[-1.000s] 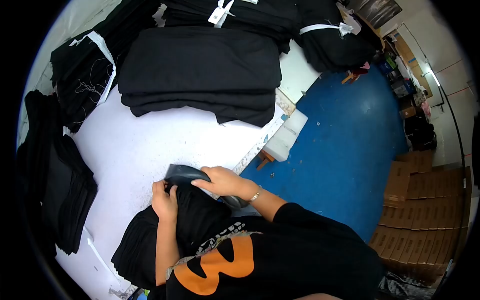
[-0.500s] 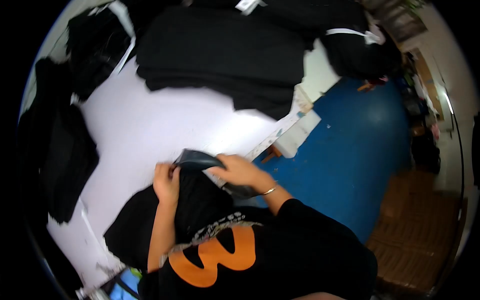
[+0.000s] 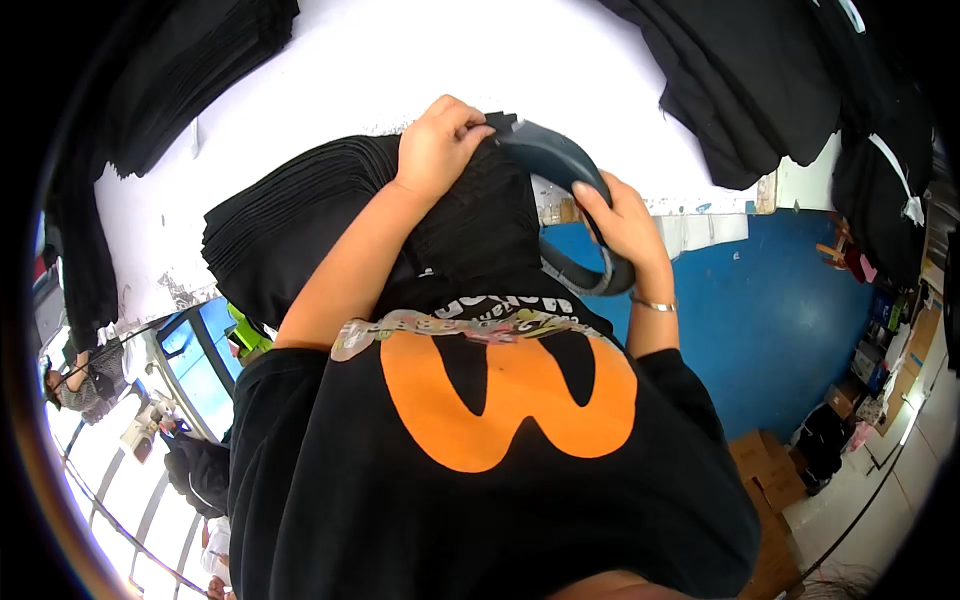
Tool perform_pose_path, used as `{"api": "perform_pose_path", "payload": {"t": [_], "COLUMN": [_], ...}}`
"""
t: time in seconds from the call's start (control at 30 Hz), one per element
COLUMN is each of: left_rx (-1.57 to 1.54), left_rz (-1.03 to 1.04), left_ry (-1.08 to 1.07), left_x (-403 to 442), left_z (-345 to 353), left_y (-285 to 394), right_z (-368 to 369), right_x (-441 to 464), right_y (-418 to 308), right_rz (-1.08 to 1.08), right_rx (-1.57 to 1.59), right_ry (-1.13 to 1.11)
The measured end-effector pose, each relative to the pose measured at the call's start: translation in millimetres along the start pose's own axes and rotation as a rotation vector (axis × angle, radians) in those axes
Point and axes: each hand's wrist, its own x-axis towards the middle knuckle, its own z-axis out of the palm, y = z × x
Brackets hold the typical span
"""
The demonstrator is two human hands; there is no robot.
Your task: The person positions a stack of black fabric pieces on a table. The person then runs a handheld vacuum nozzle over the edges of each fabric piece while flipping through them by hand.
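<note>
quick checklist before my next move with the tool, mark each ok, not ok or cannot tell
1. Right hand has a grip on the dark tool: ok, fingers and thumb are around it.
2. Left hand is at the black cloth: ok, it pinches near the far edge.
3. Left hand has room from the tool's tip: not ok, in my judgement; it is right beside it.
4. Cloth is supported: ok, much of it lies on the white table.
5. Tip is on the right spot: cannot tell, its contact with the cloth is unclear.
</note>
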Motion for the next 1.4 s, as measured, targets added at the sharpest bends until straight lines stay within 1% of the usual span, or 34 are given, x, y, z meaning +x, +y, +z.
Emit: {"api": "perform_pose_path", "payload": {"t": [0.07,0.1,0.17,0.2,0.23,0.27,0.3,0.37,0.4,0.43,0.47,0.5,0.57,0.6,0.63,0.7,0.73,0.77,0.8,0.83,0.9,0.97,1.03,1.07,1.1,1.13,1.17,1.23,1.27,1.3,1.33,1.37,1.4], "left_rx": [0.0,0.002,-0.035,-0.017,-0.015,-0.009,-0.004,-0.019,-0.044,-0.066,-0.2,-0.195,0.088,0.147,0.144,0.12,0.22,0.215,0.249,0.285,0.336,0.317,0.316,0.302,0.286,0.273,0.269,0.054,0.028,0.036,-0.022,-0.087,-0.013], "left_rz": [0.004,-0.003,-0.012,-0.013,-0.017,0.045,0.109,0.08,0.023,-0.031,-0.007,-0.007,0.47,0.315,0.309,0.001,0.058,0.059,0.069,0.076,0.092,0.005,0.019,0.027,0.035,0.001,0.006,0.018,0.266,0.27,0.173,0.075,-0.053], "left_ry": [0.006,0.007,-0.056,-0.116,-0.108,-0.132,-0.158,-0.168,-0.163,-0.154,-0.15,-0.149,-0.217,-0.427,-0.425,-0.392,-0.159,-0.158,-0.116,-0.07,-0.086,-0.172,-0.15,-0.141,-0.145,-0.197,-0.198,-0.308,-0.302,-0.299,-0.314,-0.329,-0.277], "left_x": [1,1,3,4,4,3,3,3,3,5,6,5,6,1,-2,-10,-13,-13,-12,-10,-9,-6,-2,-1,-3,-1,-1,-1,-3,-5,-11,-14,-11], "left_z": [3,2,-1,-4,-7,-9,-9,-7,-3,-1,-4,-16,-50,-64,-63,-54,-40,-30,-22,-17,-17,-18,-19,-20,-19,-20,-20,-27,-36,-42,-50,-53,-47], "left_y": [1,2,2,4,3,2,2,-2,-9,-13,-9,-1,19,27,24,15,13,11,10,10,11,6,8,8,9,9,7,-3,-9,-4,4,10,15], "right_z": [8,13,13,6,-1,-9,-11,-7,6,14,21,25,18,13,6,-1,5,15,27,31,36,32,25,27,30,34,38,41,41,42,37,36,38], "right_x": [20,34,37,24,13,4,1,3,13,26,35,39,30,20,5,-6,-5,-1,6,12,17,-3,-22,-25,-22,-14,-1,12,10,6,-12,-17,-15], "right_y": [-12,-6,-2,-15,-8,5,2,-7,-17,-16,-24,-31,-27,-21,-28,-20,-24,-30,-36,-41,-51,-48,-36,-35,-39,-45,-49,-51,-53,-54,-43,-35,-40], "right_rz": [-0.024,-0.079,-0.083,0.01,0.006,-0.011,-0.026,-0.024,0.005,-0.088,-0.109,-0.13,-0.11,-0.078,-0.087,-0.027,-0.102,-0.177,-0.183,-0.183,-0.138,-0.155,-0.091,-0.089,-0.08,-0.09,-0.11,-0.123,-0.131,-0.138,-0.104,-0.151,-0.14], "right_rx": [0.051,0.02,0.08,0.103,0.099,0.137,0.175,0.016,-0.132,-0.207,-0.193,-0.174,-0.188,-0.12,-0.133,-0.153,-0.334,-0.515,-0.603,-0.608,-0.573,-0.605,-0.659,-0.632,-0.635,-0.606,-0.579,-0.551,-0.574,-0.594,-0.639,-0.648,-0.657], "right_ry": [0.024,0.115,0.17,0.139,0.132,0.101,0.072,-0.013,-0.005,0.084,0.149,0.213,0.277,0.3,0.29,0.157,0.146,0.137,0.182,0.182,0.195,0.193,0.146,0.155,0.149,0.177,0.21,0.242,0.254,0.265,0.185,0.175,0.18]}}
